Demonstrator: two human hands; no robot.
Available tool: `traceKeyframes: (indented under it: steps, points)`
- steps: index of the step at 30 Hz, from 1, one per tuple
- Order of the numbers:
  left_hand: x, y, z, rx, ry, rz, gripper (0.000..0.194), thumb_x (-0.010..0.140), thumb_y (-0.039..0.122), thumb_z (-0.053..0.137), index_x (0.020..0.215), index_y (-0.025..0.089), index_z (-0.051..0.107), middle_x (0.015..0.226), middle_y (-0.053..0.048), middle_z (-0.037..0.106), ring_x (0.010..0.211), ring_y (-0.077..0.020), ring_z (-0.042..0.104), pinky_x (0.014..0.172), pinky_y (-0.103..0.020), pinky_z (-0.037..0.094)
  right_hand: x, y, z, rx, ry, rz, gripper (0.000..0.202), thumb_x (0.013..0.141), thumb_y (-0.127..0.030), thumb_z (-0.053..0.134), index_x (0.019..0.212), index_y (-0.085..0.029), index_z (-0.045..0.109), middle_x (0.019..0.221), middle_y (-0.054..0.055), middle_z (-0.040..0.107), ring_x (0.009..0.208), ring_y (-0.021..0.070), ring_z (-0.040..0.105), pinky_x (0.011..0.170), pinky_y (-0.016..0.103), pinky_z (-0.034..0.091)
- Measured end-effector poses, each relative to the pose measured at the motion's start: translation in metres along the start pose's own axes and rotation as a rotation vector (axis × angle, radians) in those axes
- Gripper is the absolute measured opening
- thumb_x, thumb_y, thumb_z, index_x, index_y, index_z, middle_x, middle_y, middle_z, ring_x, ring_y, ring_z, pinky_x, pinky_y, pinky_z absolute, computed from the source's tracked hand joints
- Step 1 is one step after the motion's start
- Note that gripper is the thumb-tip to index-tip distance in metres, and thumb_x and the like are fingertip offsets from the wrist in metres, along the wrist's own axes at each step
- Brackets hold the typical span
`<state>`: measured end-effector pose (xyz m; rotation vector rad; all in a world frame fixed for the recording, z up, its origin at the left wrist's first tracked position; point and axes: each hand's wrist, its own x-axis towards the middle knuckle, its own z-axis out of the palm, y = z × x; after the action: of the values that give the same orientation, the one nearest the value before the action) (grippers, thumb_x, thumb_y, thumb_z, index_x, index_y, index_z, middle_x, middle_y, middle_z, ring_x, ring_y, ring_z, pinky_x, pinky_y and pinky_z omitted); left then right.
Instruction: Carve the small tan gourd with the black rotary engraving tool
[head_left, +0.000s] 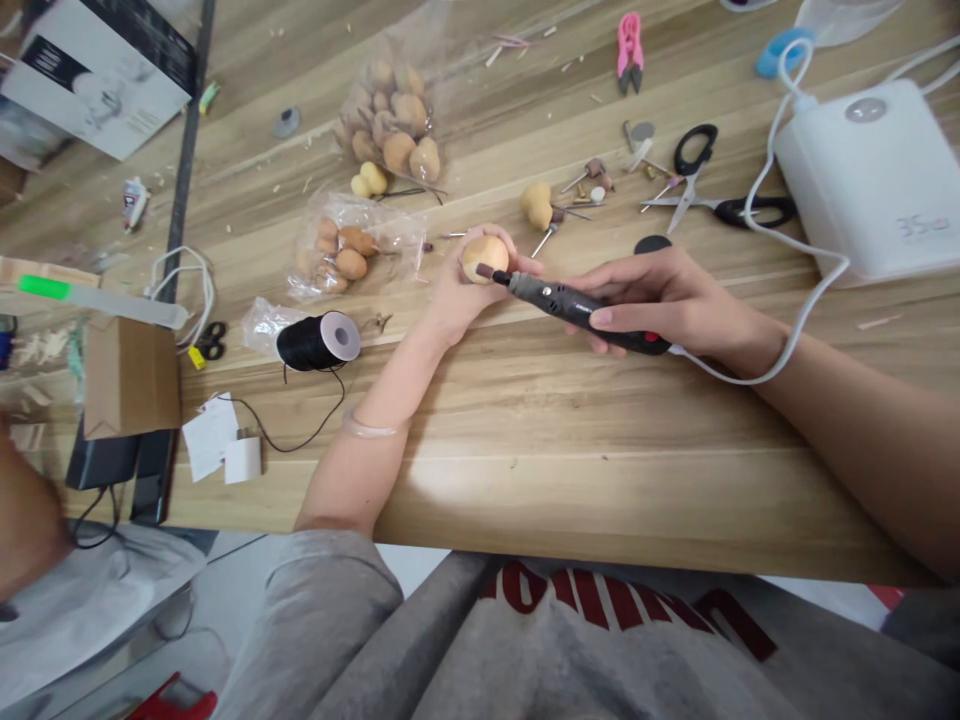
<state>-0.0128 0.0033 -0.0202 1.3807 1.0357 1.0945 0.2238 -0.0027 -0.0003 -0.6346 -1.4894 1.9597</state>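
Note:
My left hand (466, 285) is closed around a small tan gourd (484, 257), whose rounded end faces up toward me. In my right hand (660, 297) lies a black rotary tool (574, 312), with a white cable running from its back end. The tool's brown grinding tip (486, 271) is at the gourd's surface; whether it presses on it I cannot tell. Just beyond my hands lies another small gourd (537, 205), with several grinding bits (592, 172) around it on the wooden table (570, 480).
Black-handled scissors (686, 195) and a white power bank (870, 180) lie to the right, pink pliers (630, 50) farther back. Bags of gourds (397, 115) stand beyond my left hand. A spool of black cord (319, 341) and a cardboard box (131, 375) are left, near another person's arm (26, 510).

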Motion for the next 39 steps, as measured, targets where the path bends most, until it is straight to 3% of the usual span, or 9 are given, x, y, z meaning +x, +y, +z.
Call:
traceKeyframes:
  steps: [5, 8, 10, 15, 19, 23, 28, 34, 39]
  points:
    - [-0.0003, -0.0037, -0.0024, 0.089, 0.085, 0.005, 0.051, 0.058, 0.039, 0.088, 0.089, 0.019, 0.053, 0.088, -0.001, 0.062, 0.109, -0.0240, 0.062, 0.093, -0.042, 0.050, 0.0000, 0.0004, -0.0007, 0.001, 0.095, -0.004, 0.031, 0.081, -0.020, 0.073, 0.111, -0.014, 0.069, 0.081, 0.005, 0.073, 0.054, 0.0100, 0.061, 0.043, 0.021, 0.048]
    - [0.0001, -0.0042, -0.0029, 0.085, 0.043, -0.009, 0.048, 0.061, 0.040, 0.086, 0.089, 0.019, 0.054, 0.088, -0.001, 0.062, 0.110, -0.0251, 0.062, 0.093, -0.044, 0.050, 0.0000, -0.0006, -0.0010, -0.021, 0.036, 0.007, 0.026, 0.081, -0.020, 0.072, 0.105, -0.013, 0.070, 0.080, 0.004, 0.073, 0.052, 0.0090, 0.060, 0.043, 0.020, 0.048]
    - [0.0003, -0.0040, -0.0025, 0.086, 0.025, 0.007, 0.048, 0.061, 0.043, 0.085, 0.087, 0.019, 0.054, 0.086, 0.000, 0.062, 0.103, -0.0230, 0.065, 0.090, -0.042, 0.051, 0.0000, -0.0012, -0.0008, -0.017, 0.004, 0.014, 0.026, 0.080, -0.020, 0.073, 0.104, -0.013, 0.069, 0.080, 0.004, 0.073, 0.052, 0.0085, 0.059, 0.042, 0.020, 0.047]
    - [0.0010, -0.0038, -0.0007, 0.067, 0.091, 0.088, 0.049, 0.053, 0.033, 0.091, 0.083, 0.020, 0.054, 0.076, 0.004, 0.059, 0.074, -0.0120, 0.059, 0.076, -0.032, 0.050, -0.0005, -0.0010, -0.0010, 0.017, 0.110, 0.020, 0.029, 0.080, -0.018, 0.072, 0.108, -0.011, 0.069, 0.080, 0.007, 0.073, 0.052, 0.0104, 0.061, 0.044, 0.022, 0.048]
    - [0.0016, -0.0051, -0.0008, 0.048, 0.038, 0.104, 0.047, 0.058, 0.042, 0.088, 0.082, 0.020, 0.054, 0.079, 0.002, 0.060, 0.076, -0.0131, 0.059, 0.075, -0.033, 0.050, -0.0009, -0.0004, -0.0016, -0.015, 0.062, 0.033, 0.026, 0.079, -0.015, 0.071, 0.105, -0.010, 0.069, 0.081, 0.008, 0.073, 0.052, 0.0108, 0.060, 0.043, 0.022, 0.047]
    - [0.0014, -0.0063, -0.0013, 0.135, 0.108, 0.080, 0.053, 0.055, 0.046, 0.088, 0.084, 0.021, 0.053, 0.079, 0.003, 0.061, 0.079, -0.0141, 0.060, 0.079, -0.034, 0.051, -0.0005, -0.0008, -0.0012, 0.003, 0.125, 0.022, 0.029, 0.080, -0.016, 0.071, 0.109, -0.011, 0.068, 0.080, 0.007, 0.073, 0.053, 0.0111, 0.061, 0.043, 0.022, 0.048]
    - [0.0011, -0.0051, -0.0006, 0.098, 0.048, 0.057, 0.048, 0.061, 0.049, 0.084, 0.085, 0.021, 0.053, 0.081, 0.001, 0.062, 0.086, -0.0170, 0.064, 0.081, -0.036, 0.050, 0.0000, -0.0022, -0.0002, -0.011, 0.016, 0.035, 0.028, 0.079, -0.020, 0.074, 0.106, -0.012, 0.069, 0.081, 0.007, 0.073, 0.050, 0.0099, 0.058, 0.042, 0.022, 0.047]
    - [0.0003, -0.0040, 0.0015, 0.117, 0.112, 0.106, 0.050, 0.055, 0.038, 0.089, 0.083, 0.020, 0.053, 0.075, 0.004, 0.058, 0.074, -0.0127, 0.059, 0.077, -0.031, 0.048, -0.0004, -0.0009, -0.0017, 0.006, 0.136, 0.041, 0.030, 0.079, -0.021, 0.073, 0.107, -0.010, 0.068, 0.080, 0.008, 0.072, 0.052, 0.0116, 0.061, 0.043, 0.023, 0.049]
    - [0.0005, -0.0061, 0.0005, 0.124, 0.091, 0.108, 0.045, 0.064, 0.048, 0.083, 0.084, 0.020, 0.054, 0.079, 0.002, 0.060, 0.083, -0.0156, 0.064, 0.079, -0.033, 0.049, -0.0007, -0.0014, -0.0022, -0.025, 0.035, 0.043, 0.028, 0.079, -0.017, 0.071, 0.107, -0.011, 0.069, 0.080, 0.007, 0.073, 0.050, 0.0104, 0.059, 0.041, 0.022, 0.046]
